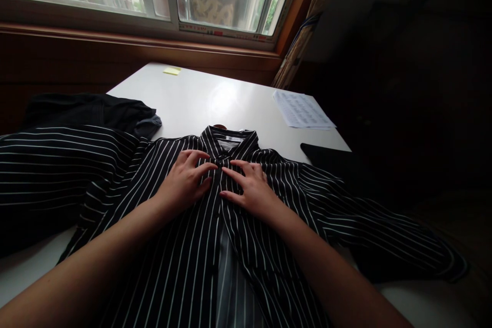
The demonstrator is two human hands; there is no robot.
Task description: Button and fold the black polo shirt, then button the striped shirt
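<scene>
A black shirt with white stripes lies front up on the table, its collar toward the window and its sleeves spread to both sides. My left hand rests on the chest by the button placket, fingers apart and slightly bent. Opposite it, my right hand touches the other front panel with its fingers stretched out. The fingertips of both hands nearly meet just below the collar. Lower down, the two front panels part and show the inside of the shirt.
Dark folded clothing lies at the left, beside the striped sleeve. On the white table are a yellow sticky note and printed sheets. A dark flat object sits at the right edge. Behind the table is a window.
</scene>
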